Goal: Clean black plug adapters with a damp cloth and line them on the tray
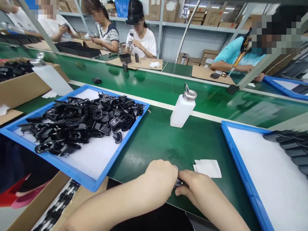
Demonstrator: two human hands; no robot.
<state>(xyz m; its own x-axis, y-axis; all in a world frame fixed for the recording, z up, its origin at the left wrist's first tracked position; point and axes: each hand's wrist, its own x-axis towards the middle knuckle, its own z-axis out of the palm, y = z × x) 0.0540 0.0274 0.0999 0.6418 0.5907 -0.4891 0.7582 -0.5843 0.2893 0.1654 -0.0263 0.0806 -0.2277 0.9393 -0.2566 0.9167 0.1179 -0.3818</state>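
- Our left hand (161, 176) and our right hand (198, 189) sit close together at the near edge of the green bench mat (154, 144), knuckles up.
- Finger state: both hands are curled closed, not spread. Our right fingers (183, 191) wrap in from the right, and the left hand closes in from the opposite side.
- Held item: a small dark object (179, 183) with a metal glint lies between the two hands, gripped in the fingers. It is mostly hidden, so we cannot identify its exact type.
- A white wipe (208, 168) lies on the mat just beside the right hand.
- To our left, a blue tray (48, 159) holds a loose pile of black plug adapters (84, 120) on a white liner.
- To our right, a second blue tray (241, 168) holds a row of black parts (291, 147) at its far side.
- Ahead, a white dispensing bottle (183, 110) with a metal pump top stands upright on the mat — well apart from both hands.
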